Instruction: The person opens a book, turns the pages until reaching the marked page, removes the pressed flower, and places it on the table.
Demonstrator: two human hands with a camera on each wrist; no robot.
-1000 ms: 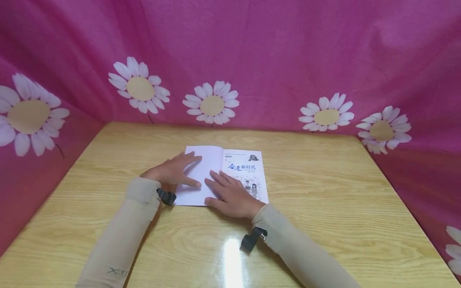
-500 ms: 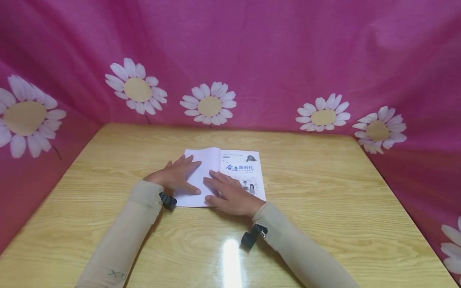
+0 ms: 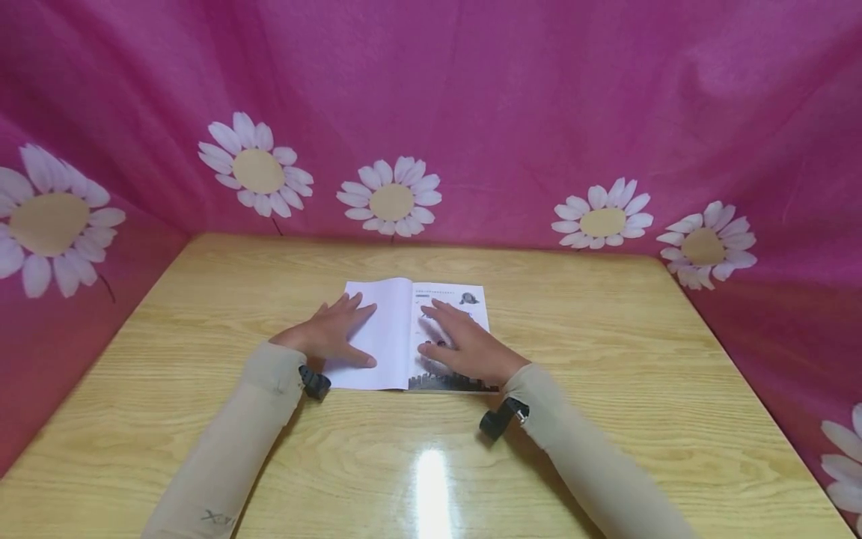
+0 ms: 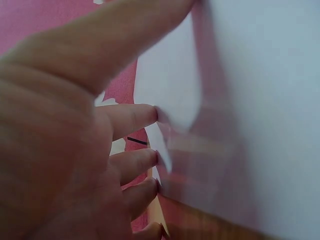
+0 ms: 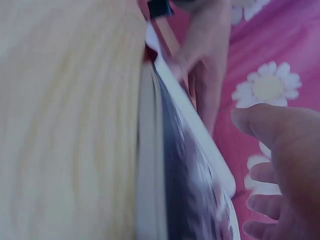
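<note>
Book [image 3: 402,337] lies open mid-frame, probably light, its pages likely flexible, easily creased, best lifted by an outer edge. Left hand [image 3: 328,331], fingers spread, touches the blank page [image 3: 387,337]; right hand [image 3: 474,346], holding nothing, hovers over the printed page [image 3: 477,308].

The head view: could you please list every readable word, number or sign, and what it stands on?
No text reads clearly.
Book's right page, top line: too small.
Label below it: too small.
Print by the right hand: partly covered, unreadable.
Left sleeve: dark marks, unclear.
</note>
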